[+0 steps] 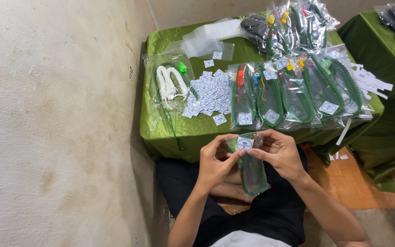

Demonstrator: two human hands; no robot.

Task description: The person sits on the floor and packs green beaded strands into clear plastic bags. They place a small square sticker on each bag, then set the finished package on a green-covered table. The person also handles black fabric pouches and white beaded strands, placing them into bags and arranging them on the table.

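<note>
- A clear bag (251, 167) with a green cord inside is held over the lap, just on the near side of the green table (161, 132).
- The left hand (216, 164) is closed on the bag's upper left edge, fingers pinched narrow.
- The right hand (280, 153) is closed on the bag's upper right part; its fingertips are pressed at a round white sticker (244, 144) on the bag's top.
- The bag's long axis runs from the table edge towards the body, its stickered top end pointed at the table and its lower end hanging to the lap, slightly tilted to the right.
- The sticker could be set crooked or creased if it is pressed while the thin plastic is slack between the two grips.
- The sticker could fold onto itself or cling to a fingertip, since it is handled at its edge.
- The bag could slip to the floor, as only its top is gripped and the cord weighs down the lower end.
- On the table beyond the bag lie loose stickers (209, 89), a row of filled bags (298, 91) to their right, and one bag with white cords (170, 82) to their left.
</note>
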